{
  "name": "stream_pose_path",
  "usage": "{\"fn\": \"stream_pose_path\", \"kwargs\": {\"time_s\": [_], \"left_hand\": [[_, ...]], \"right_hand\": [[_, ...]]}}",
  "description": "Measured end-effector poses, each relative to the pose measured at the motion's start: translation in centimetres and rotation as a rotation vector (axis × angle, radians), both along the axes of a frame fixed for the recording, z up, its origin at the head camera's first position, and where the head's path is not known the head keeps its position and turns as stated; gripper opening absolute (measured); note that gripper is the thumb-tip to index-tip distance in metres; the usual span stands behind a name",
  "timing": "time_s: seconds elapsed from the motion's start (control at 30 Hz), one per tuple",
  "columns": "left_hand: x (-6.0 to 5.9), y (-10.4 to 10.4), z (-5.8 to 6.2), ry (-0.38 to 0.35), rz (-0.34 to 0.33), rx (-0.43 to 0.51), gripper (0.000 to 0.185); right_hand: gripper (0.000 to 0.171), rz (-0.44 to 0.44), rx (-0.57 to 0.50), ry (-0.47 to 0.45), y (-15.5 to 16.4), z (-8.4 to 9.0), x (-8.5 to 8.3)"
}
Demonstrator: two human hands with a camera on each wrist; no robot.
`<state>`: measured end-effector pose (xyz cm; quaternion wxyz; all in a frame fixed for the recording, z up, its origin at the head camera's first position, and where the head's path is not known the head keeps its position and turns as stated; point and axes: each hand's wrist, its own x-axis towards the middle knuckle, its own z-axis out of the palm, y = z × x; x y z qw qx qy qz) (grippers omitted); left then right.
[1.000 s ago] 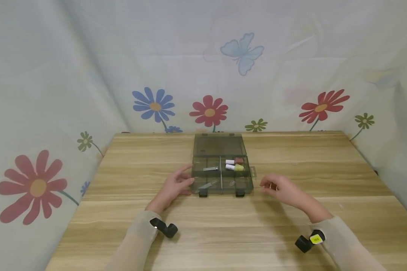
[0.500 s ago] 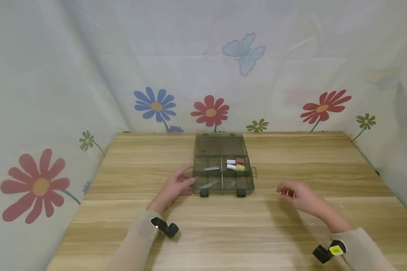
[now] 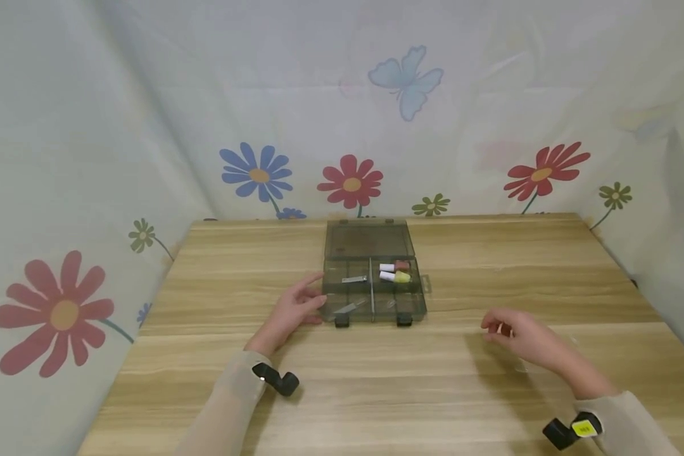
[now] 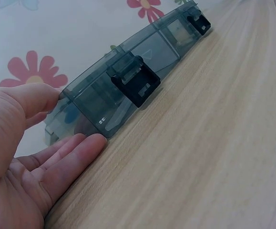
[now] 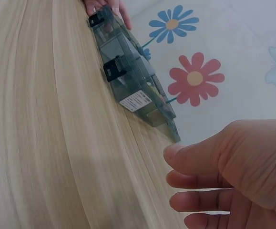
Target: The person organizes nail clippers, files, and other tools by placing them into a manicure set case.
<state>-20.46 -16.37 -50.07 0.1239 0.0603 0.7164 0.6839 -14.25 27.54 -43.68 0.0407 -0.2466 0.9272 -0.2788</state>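
A dark see-through divided box [image 3: 416, 311] lies on the table with its lid [image 3: 367, 239] laid back. My left hand [image 3: 287, 315] touches its left end; in the left wrist view the thumb meets the upper edge and the fairly straight fingers lie low against the side. A nail clipper [image 3: 354, 279] sits in the back left compartment. Two small white-capped bottles, one red [image 3: 401, 265] and one yellow [image 3: 402, 277], lie in the back right. The front left holds a flat greyish piece [image 3: 346, 308]. My right hand [image 3: 521, 332] hovers right of the box, fingers loosely curled, holding nothing visible.
The wooden table [image 3: 376, 392] ends at a flowered cloth backdrop [image 3: 296, 114]. Two black latches [image 4: 137, 81] hang on the box's front side. A white label [image 5: 135, 100] shows on its right end. Each sleeve carries a black wrist camera [image 3: 570, 430].
My right hand has drawn away from the box to the right and slightly toward me. My left hand stays at the box's left end, and the contents look unmoved.
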Motion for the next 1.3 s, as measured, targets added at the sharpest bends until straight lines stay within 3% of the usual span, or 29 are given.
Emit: {"fn": "stream_pose_path", "kwargs": {"time_s": [0.53, 0.77, 1.03, 1.3], "left_hand": [[-0.3, -0.1, -0.1, 0.004, 0.005, -0.006, 0.056], [-0.1, -0.1, -0.1, 0.003, 0.004, -0.004, 0.057], [0.1, 0.0, 0.0, 0.004, 0.013, -0.006, 0.057], [0.0, -0.1, 0.1, 0.008, 0.006, -0.006, 0.057]], "right_hand": [[0.012, -0.025, 0.027, -0.093, 4.4, -1.1, 1.8], [0.015, -0.036, -0.004, -0.078, 4.9, -2.3, 2.8], [0.018, -0.043, -0.039, -0.186, 5.3, -3.1, 3.5], [0.017, -0.038, -0.057, -0.101, 5.0, -3.4, 3.6]]}}
